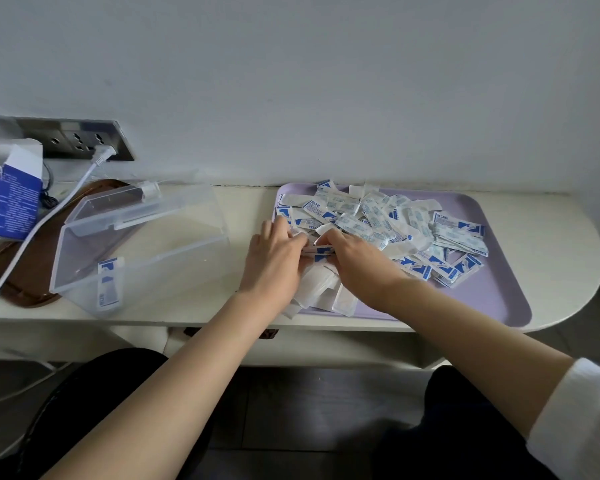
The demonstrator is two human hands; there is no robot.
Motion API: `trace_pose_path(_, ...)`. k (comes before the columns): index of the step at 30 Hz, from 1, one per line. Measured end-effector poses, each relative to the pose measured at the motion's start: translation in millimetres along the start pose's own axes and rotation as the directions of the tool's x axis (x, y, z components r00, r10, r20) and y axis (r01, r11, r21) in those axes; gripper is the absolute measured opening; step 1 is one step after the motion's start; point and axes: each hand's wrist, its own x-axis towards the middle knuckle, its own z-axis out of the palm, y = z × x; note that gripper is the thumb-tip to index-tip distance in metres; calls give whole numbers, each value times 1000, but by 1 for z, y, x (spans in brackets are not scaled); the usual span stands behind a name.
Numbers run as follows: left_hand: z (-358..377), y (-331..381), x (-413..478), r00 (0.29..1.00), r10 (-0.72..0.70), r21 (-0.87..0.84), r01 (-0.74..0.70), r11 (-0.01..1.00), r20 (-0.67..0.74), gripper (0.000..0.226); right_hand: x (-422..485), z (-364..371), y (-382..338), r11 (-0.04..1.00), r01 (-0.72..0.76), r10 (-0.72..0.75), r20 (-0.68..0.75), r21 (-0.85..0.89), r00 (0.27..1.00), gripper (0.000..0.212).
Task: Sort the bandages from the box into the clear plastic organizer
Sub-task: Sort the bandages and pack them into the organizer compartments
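Far left, the opened blue-and-white box (pixel 14 199) stands by the wall, below a socket plate (pixel 80 140) with a white cable (pixel 49 216) plugged in and trailing down over a brown tray (pixel 21 271). Next along, the clear plastic organizer (pixel 174 251) sits on the table (pixel 551 237) with its lid (pixel 118 206) tipped back, partly over that brown tray. One wrapped bandage (pixel 109 284) is in there, standing on end near the front left corner.

Now the action. The left forearm comes in bare from low left, wrist straight, and the left hand (pixel 274 258) lies back-up at the near left edge of the lilac tray (pixel 492 289). Its fingers reach rightward and close on a small bundle of bandages (pixel 321 252). Meeting it from the other side is the right hand (pixel 357 258), also back-up, its fingers curled leftward onto the same bundle. The two hands are knuckle to knuckle, with the bundle pinched between them, just above some loose white wrappers on the tray.

Past the right hand, the main pile of bandages (pixel 395 223) sprawls across the tray's middle and back, blue-printed wrappers lying every which way. The right forearm runs back low right to a rolled white sleeve (pixel 582 420).
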Motion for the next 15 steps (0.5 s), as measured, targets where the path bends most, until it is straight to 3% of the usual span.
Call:
trace_pose_path(3,9,1,-1,994,51,81,-59,995,97,21,0,13,5,989,23,-24,-6,-149,1000,39)
trace_pose_path(9,25,-4,-6,941,65,144,-119,982,332,39,-7,23,-8,998,51,-54,64,45,996,62)
trace_pose_path(15,19,-3,-7,929,47,73,-79,994,366,35,-6,19,-9,997,78,-76,117,-12,990,70)
